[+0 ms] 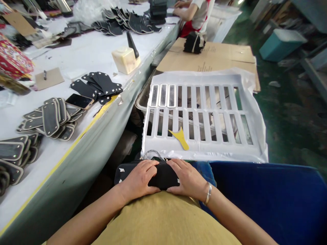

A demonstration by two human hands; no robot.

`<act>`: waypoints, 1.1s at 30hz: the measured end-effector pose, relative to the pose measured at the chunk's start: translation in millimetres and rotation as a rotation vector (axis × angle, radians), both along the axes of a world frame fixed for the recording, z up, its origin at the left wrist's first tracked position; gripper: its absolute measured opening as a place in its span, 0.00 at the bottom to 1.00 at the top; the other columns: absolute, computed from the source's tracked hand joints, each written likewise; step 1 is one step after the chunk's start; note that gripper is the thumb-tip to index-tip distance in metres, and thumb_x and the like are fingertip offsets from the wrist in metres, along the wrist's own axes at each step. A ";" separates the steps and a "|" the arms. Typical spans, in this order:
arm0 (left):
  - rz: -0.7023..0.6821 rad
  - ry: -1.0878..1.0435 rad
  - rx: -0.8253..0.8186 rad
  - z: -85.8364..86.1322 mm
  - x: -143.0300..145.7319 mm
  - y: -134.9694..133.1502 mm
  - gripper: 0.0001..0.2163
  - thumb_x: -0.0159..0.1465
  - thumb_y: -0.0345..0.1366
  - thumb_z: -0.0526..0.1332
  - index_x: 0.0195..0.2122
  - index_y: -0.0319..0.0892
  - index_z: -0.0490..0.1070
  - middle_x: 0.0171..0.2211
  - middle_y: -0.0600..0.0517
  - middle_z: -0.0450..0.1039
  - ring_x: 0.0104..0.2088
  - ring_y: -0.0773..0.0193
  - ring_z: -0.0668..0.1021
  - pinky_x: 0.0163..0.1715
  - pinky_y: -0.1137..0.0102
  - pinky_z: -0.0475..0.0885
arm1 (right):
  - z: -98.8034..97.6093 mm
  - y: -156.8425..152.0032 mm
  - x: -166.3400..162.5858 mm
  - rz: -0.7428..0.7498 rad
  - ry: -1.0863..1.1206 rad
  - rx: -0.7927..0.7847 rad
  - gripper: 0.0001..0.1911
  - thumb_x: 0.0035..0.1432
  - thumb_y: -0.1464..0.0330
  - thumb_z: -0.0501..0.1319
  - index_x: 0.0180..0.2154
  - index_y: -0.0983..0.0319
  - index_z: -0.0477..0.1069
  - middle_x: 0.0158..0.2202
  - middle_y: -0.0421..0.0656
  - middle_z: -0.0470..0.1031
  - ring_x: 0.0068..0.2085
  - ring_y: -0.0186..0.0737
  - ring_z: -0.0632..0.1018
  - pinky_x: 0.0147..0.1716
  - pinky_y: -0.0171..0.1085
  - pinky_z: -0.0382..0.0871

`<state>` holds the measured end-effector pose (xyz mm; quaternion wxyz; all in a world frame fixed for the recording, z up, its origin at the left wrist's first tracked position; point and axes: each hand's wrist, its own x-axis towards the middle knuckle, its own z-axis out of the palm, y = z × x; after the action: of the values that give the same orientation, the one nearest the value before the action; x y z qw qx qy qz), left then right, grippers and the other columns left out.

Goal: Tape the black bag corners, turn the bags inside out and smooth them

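Both my hands rest on a flat black leather piece (163, 177) lying across my lap. My left hand (139, 178) presses on its left half, fingers bent over the far edge. My right hand (189, 178), a silver bangle at its wrist, covers the right half with fingers pressed down. A thin metal wire loop (152, 154) shows just beyond the piece. Just ahead, a yellow scraper (181, 137) lies on a white slatted plastic rack (204, 149), and three dark strips (163, 95) sit in its far left slots.
A long white table (84, 56) on my left carries stacks of black cut pieces (51, 117), a phone (79, 101), a cream block (125, 59) with a black tool. Another person (196, 13) works at the far end. Cardboard (217, 56) lies beyond the rack; blue fabric (268, 200) at my right.
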<state>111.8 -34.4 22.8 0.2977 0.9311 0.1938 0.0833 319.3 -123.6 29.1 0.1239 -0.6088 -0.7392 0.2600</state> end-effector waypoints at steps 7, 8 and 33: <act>-0.025 0.088 0.038 -0.5 -16.5 5.1 0.23 0.45 0.40 0.70 0.38 0.42 0.61 0.53 0.41 0.64 0.54 0.50 0.66 0.55 0.52 0.60 | -1.1 -1.3 -0.6 -0.012 0.003 -0.007 0.40 0.39 0.57 0.68 0.53 0.65 0.61 0.52 0.51 0.66 0.51 0.50 0.67 0.52 0.47 0.61; -0.019 0.101 0.043 -0.4 -21.5 6.7 0.23 0.45 0.40 0.70 0.39 0.42 0.60 0.54 0.41 0.63 0.54 0.50 0.66 0.56 0.52 0.59 | -1.2 -1.3 -0.8 -0.015 0.000 -0.007 0.40 0.39 0.57 0.68 0.53 0.65 0.61 0.52 0.51 0.66 0.51 0.50 0.67 0.51 0.47 0.61; 0.132 0.122 -0.073 -2.9 -31.8 16.6 0.34 0.42 0.45 0.69 0.50 0.44 0.58 0.47 0.48 0.70 0.49 0.54 0.72 0.58 0.51 0.52 | 10.0 56.4 -56.5 -0.014 -0.172 -0.184 0.20 0.54 0.53 0.58 0.38 0.62 0.69 0.37 0.48 0.73 0.38 0.48 0.74 0.36 0.42 0.66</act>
<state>80.0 -17.8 19.9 0.3130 0.9082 0.2753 0.0386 262.8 -67.2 39.1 0.0053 -0.6427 -0.7159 0.2727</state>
